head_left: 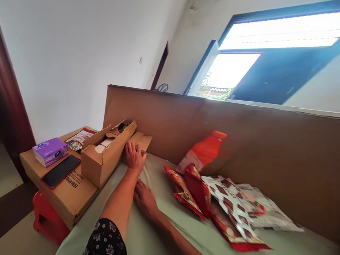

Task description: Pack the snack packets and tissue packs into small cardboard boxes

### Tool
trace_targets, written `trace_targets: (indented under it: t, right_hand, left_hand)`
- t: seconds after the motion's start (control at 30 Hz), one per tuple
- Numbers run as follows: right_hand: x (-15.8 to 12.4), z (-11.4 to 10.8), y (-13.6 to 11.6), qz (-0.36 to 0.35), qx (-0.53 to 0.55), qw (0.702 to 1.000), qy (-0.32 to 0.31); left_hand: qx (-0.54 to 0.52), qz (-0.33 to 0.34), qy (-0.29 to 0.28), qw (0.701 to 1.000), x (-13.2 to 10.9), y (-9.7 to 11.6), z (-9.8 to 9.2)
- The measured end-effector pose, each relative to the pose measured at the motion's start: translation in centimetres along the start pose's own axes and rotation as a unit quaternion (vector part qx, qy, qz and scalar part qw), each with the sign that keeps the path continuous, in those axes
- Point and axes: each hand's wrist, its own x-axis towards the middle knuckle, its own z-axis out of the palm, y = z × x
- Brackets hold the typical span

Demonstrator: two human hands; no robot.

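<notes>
With fingers stretched out, my left hand (135, 156) rests against the side of a long open cardboard box (91, 164), near a raised flap (142, 140). White and dark items show inside that box, too covered to name. Below it, my right hand (145, 198) lies flat on the pale green cloth (156, 170), its fingertips partly behind my left forearm. Neither hand holds anything. To the right, an orange-red plastic bottle (203, 150) leans at a tilt behind several red and white food packets (228, 202).
A larger cardboard carton (82, 200) at the left bears a purple tissue pack (50, 151), a black phone (61, 171) and a silver-red packet (79, 138). A red plastic stool (49, 219) stands under it. A tall cardboard panel (164, 117) closes off the back.
</notes>
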Motion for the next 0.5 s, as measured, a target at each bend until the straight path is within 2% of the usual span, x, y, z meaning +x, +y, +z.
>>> trace_targets:
  t: [0.17, 0.3, 0.4, 0.5]
  right_hand:
    - [-7.4, -2.6, -5.7, 0.01, -0.042, 0.987, -0.157]
    - [-12.8, -4.4, -7.6, -0.016, 0.019, 0.983, -0.18]
    - [-16.4, -4.5, -7.3, -0.048, 0.046, 0.983, -0.171]
    - [-19.9, -5.1, -6.4, -0.102, 0.031, 0.987, -0.121]
  left_hand:
    - [0.04, 0.009, -0.017, 0.999, 0.9, 0.1, -2.3]
    - [0.083, 0.005, -0.033, 0.996, 0.5, 0.3, -4.4]
    - [0.113, 0.008, -0.059, 0.992, -2.4, 1.3, -5.8]
    - [0.122, 0.042, -0.12, 0.984, -7.8, 3.4, -7.1]
